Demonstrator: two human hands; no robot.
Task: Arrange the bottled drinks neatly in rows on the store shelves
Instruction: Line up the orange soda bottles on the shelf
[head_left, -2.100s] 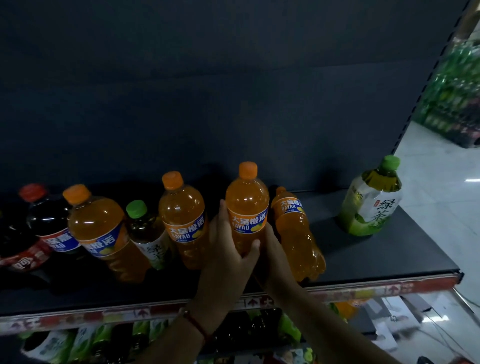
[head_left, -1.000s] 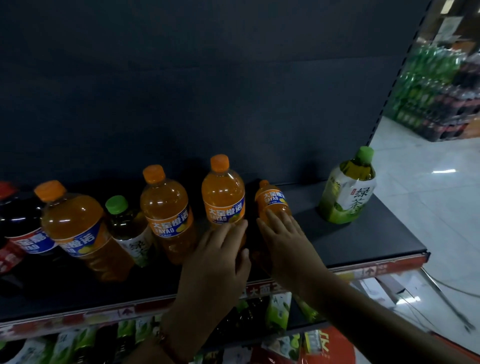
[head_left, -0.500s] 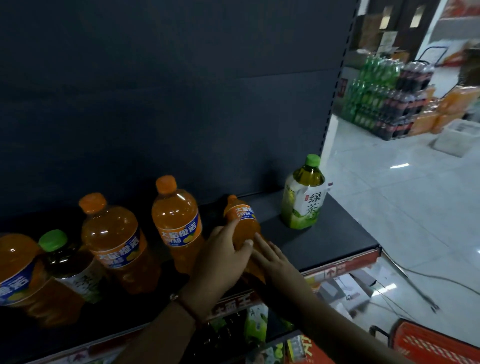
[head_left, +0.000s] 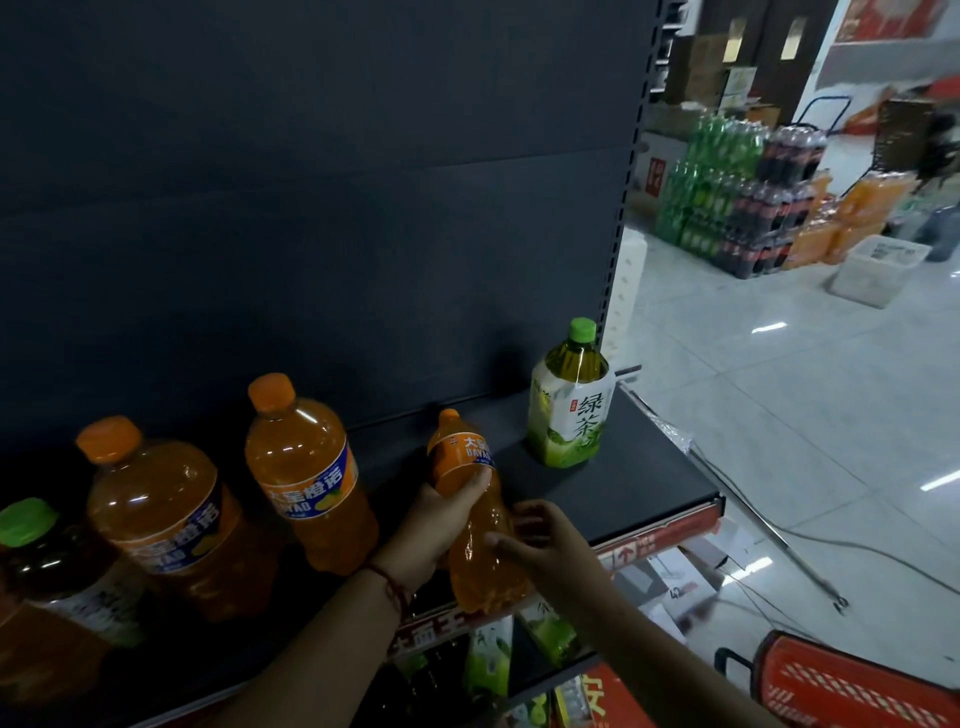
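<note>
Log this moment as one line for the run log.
left hand: gripping slim orange soda bottle | right hand: open at its side | bottle: tilted near front edge of black metal shelf

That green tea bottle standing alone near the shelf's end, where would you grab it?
Probably around the green tea bottle's labelled body, coming from the open front of the shelf. It stands upright, clear of other bottles, its neck narrower and the back panel close behind.

A small orange soda bottle (head_left: 470, 499) leans back at the shelf (head_left: 623, 488) front. Two large orange soda bottles (head_left: 306, 473) stand left; a green tea bottle (head_left: 569, 402) stands right.
</note>
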